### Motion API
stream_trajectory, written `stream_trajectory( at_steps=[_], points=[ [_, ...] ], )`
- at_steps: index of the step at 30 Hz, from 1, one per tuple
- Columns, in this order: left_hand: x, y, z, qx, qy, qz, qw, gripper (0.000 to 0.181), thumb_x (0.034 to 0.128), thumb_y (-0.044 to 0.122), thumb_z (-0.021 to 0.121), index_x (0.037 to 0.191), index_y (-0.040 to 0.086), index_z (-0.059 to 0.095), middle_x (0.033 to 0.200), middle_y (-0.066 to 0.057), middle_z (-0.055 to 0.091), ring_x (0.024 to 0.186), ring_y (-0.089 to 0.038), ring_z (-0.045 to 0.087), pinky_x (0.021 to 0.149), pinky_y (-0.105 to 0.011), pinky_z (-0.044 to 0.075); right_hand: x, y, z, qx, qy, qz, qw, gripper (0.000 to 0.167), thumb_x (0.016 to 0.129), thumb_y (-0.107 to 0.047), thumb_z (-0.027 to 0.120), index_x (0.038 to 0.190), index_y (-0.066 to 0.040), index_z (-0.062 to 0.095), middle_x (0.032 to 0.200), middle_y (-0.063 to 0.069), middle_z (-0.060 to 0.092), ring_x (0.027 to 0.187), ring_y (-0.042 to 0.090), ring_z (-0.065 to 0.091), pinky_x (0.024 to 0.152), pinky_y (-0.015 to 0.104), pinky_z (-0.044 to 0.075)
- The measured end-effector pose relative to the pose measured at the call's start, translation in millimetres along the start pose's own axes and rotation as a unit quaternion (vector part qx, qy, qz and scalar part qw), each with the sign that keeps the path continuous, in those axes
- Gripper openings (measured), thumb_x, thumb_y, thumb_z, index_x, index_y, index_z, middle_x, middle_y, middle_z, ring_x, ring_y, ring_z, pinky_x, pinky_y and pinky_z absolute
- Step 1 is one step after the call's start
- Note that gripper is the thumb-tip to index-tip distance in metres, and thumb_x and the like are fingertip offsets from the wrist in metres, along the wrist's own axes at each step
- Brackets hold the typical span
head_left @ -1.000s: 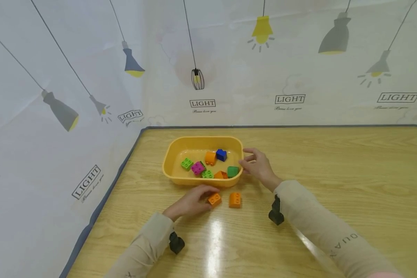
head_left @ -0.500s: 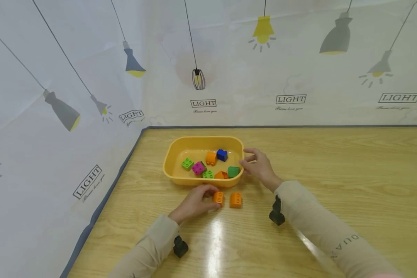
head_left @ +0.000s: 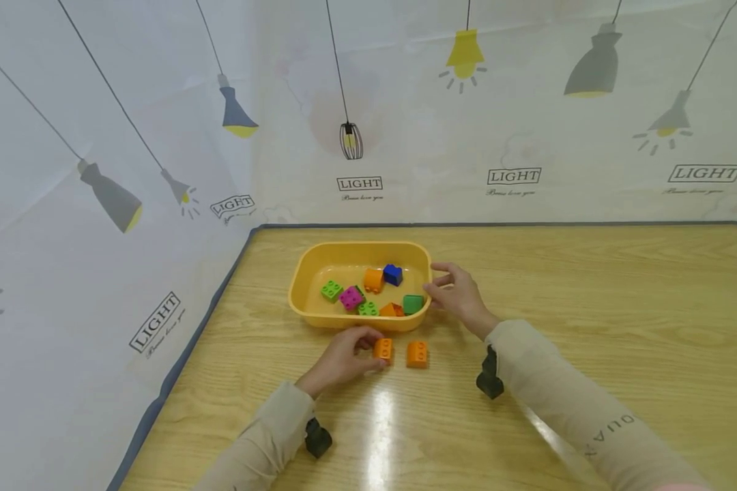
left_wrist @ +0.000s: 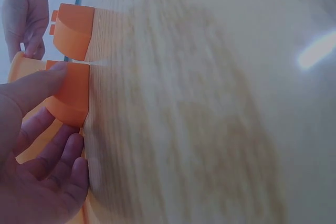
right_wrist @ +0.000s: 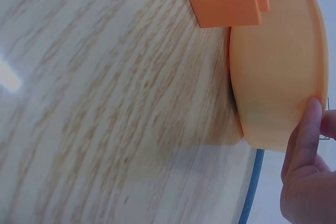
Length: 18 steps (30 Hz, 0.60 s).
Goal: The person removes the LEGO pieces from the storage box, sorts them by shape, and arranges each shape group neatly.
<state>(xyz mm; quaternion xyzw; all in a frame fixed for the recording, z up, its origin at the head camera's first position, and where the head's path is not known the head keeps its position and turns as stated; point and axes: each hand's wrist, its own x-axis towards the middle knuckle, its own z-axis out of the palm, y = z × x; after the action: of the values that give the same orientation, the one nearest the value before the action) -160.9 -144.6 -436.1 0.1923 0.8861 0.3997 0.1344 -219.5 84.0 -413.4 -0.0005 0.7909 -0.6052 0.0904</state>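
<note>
In front of the yellow tray [head_left: 319,318], my left hand [head_left: 342,359] pinches an orange brick [head_left: 383,349] between thumb and fingers; the left wrist view shows the thumb on this brick [left_wrist: 73,92]. A second orange brick [head_left: 417,354] stands on the table just to its right, a small gap between them. My right hand [head_left: 460,296] holds the tray's right end, and in the right wrist view its fingers [right_wrist: 310,124] lie against the rim of the tray [right_wrist: 278,77].
Inside the tray lie several bricks, among them a blue one [head_left: 392,275], a magenta one [head_left: 351,297], a dark green one [head_left: 413,304] and a light green one [head_left: 331,290]. Behind the wooden table [head_left: 559,273] hangs a white cloth printed with lamps.
The orange brick in my left hand has turned, and it moved right, then slightly back left. My right hand has stayed at the tray.
</note>
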Motion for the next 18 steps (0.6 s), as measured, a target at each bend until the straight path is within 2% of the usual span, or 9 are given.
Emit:
stream_trajectory(
  at_steps=[18],
  points=[
    [1.7, -4.2, 1.0, -0.01, -0.013, -0.009, 0.9998, 0.034, 0.0758, 0.023, 0.071, 0.104, 0.008, 0.058, 0.096, 0.001, 0.056, 0.09, -0.014, 0.051, 0.08, -0.03, 0.042, -0.8, -0.4, -1.6, 0.007, -0.007, -0.005, 0.9999, 0.049, 0.087, -0.011, 0.056, 0.131, -0.001, 0.036, 0.106, 0.022, 0.049, 0.084, 0.026, 0.059, 0.072, 0.035, 0.051]
  ],
)
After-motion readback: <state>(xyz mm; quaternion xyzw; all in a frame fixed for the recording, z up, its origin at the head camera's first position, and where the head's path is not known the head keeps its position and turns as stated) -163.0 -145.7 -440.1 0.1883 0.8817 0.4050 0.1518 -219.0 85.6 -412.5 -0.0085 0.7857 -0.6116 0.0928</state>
